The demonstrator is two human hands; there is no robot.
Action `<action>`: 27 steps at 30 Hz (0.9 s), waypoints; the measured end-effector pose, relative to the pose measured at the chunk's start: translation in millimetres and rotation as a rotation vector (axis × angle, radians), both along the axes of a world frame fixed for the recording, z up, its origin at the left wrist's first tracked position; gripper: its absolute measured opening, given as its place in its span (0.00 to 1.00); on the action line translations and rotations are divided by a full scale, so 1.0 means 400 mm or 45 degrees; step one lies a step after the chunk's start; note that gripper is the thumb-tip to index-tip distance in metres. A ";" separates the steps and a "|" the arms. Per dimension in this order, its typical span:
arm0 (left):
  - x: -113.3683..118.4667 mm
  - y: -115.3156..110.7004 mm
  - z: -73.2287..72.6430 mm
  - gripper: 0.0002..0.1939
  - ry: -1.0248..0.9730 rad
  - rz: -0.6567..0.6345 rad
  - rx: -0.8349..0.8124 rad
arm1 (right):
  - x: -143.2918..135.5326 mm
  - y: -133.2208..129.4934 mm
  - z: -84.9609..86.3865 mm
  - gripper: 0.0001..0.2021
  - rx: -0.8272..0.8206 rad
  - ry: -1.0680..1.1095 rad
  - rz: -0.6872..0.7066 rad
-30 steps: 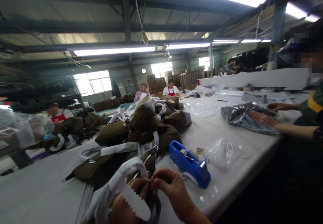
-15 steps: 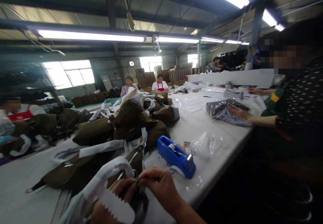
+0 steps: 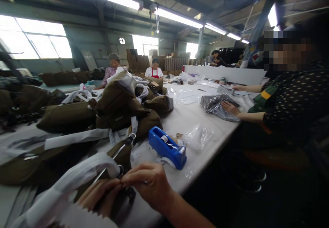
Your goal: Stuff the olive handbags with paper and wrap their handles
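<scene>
Close in front of me, an olive-brown bag lies with its handle wrapped in white paper. My left hand is closed beside the metal ring at the handle's end, partly behind the white paper. My right hand pinches at the same spot, its fingertips meeting those of the left. Whatever sits between the fingertips is too small and covered to make out. A dark dangling piece hangs just below the hands.
A blue tape dispenser stands on the white table beyond my right hand. More olive-brown bags are heaped ahead. Clear plastic lies near the table edge. At right, a co-worker's hand presses a plastic-wrapped dark item.
My view has turned, so the bags, dispenser and hands appear further left and most sit higher. Both hands stay together at the ring, with the right fingers now closer against the left.
</scene>
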State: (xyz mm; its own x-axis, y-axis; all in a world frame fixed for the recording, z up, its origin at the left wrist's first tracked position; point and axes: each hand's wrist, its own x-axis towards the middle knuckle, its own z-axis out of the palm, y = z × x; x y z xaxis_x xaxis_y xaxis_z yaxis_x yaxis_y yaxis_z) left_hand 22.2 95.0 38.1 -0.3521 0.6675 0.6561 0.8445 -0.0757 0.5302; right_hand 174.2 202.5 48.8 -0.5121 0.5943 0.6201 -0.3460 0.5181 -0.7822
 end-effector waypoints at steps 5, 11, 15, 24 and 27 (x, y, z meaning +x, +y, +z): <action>0.044 -0.017 0.062 0.13 -0.127 0.025 -0.186 | 0.002 -0.016 -0.020 0.09 0.053 0.006 -0.044; 0.059 -0.006 0.072 0.12 -0.343 0.103 -0.275 | 0.006 -0.020 -0.052 0.15 0.143 -0.091 -0.032; 0.058 -0.006 0.089 0.11 -0.352 0.027 -0.234 | 0.017 -0.014 -0.063 0.16 0.032 -0.148 -0.152; 0.059 -0.024 0.089 0.15 -0.432 0.172 -0.089 | -0.004 -0.020 -0.122 0.20 -0.224 -0.336 -0.176; 0.058 -0.023 0.093 0.13 -0.360 0.120 -0.142 | -0.012 -0.028 -0.126 0.24 -0.434 -0.297 -0.057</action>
State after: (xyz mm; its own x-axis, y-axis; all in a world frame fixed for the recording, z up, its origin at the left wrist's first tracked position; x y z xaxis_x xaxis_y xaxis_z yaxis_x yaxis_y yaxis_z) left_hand 45.4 85.8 75.5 -0.5741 0.6853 0.4481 0.6628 0.0677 0.7457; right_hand 169.6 191.5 -1.7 -0.5846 0.7705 0.2540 -0.1220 0.2260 -0.9665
